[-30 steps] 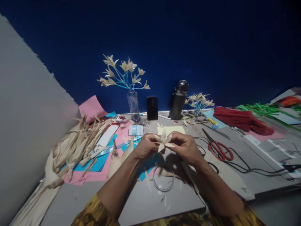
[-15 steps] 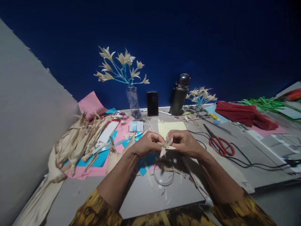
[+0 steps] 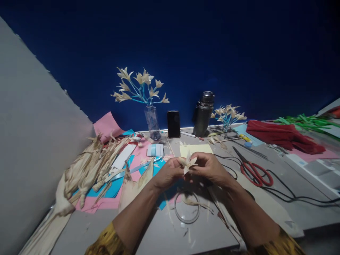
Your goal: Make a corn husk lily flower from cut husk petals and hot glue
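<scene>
Between my two hands is a pale corn-husk flower (image 3: 189, 163) with several pointed petals spread out. My left hand (image 3: 170, 173) pinches it from the left side, fingers closed. From the right, my right hand (image 3: 208, 168) grips the same flower, thumb and fingers pressed together near its base. Whatever is behind the petals is hidden by my fingers. Below the hands, a ring of wire or tape (image 3: 186, 207) lies on the table (image 3: 159, 230), with husk scraps around it. Behind them is a pale yellow paper pad (image 3: 196, 149).
Dried husks (image 3: 87, 173) lie heaped at left on pink and blue paper. A glass vase (image 3: 152, 122) of husk flowers, a phone (image 3: 173, 124) and a flask (image 3: 203, 115) stand along the wall. Red-handled scissors (image 3: 256, 173), a black cable (image 3: 292, 198) and a red cloth (image 3: 284, 136) are at right.
The view has tilted up a little, so the scene sits lower. The flower has turned slightly between my fingers, its petals now pointing more upward. Both hands keep hold of it.
</scene>
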`<state>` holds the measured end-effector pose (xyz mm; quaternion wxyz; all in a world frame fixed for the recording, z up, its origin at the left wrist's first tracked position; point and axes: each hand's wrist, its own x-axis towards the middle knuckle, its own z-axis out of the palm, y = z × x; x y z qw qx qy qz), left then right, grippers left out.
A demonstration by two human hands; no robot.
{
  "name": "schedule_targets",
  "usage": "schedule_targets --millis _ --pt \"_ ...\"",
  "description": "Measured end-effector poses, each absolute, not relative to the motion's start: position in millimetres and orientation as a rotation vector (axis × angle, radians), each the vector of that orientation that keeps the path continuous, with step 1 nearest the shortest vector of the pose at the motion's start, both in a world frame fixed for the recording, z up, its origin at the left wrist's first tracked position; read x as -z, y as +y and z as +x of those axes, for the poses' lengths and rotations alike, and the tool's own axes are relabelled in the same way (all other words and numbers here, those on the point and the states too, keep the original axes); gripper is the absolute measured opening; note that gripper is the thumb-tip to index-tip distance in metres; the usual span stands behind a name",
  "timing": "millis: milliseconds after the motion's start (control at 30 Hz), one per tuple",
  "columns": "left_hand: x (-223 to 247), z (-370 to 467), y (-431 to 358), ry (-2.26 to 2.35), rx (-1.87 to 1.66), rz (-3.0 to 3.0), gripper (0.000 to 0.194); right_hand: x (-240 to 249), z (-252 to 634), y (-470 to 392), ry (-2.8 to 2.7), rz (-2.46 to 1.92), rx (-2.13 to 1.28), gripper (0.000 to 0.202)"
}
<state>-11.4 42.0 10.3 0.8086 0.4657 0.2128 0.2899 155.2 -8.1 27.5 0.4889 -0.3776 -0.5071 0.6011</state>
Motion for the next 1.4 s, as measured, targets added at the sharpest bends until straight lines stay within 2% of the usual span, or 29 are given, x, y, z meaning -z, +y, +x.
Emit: schedule_targets --millis 167,567,833,1233,1400 --pt "-6 -8 43 0.433 -0.681 0.947 0.029 -24 155 -8 -1.174 -0.935 -1.345 0.028" --pt "11 0 45 0.503 -0.79 0.965 0.028 -5 149 -6 -1.185 -1.009 -1.052 0.02" --pt "15 -5 48 0.464 -0.759 0.962 0.026 -3 149 -8 -1.139 -0.979 -1.148 0.026" --pt "11 -15 57 0.545 -0.639 1.099 0.017 -12 150 -14 -1.246 -0.982 -1.169 0.018" --pt "12 -15 58 0.566 -0.674 1.14 0.02 -11 153 -12 -1.289 -0.998 -1.131 0.013"
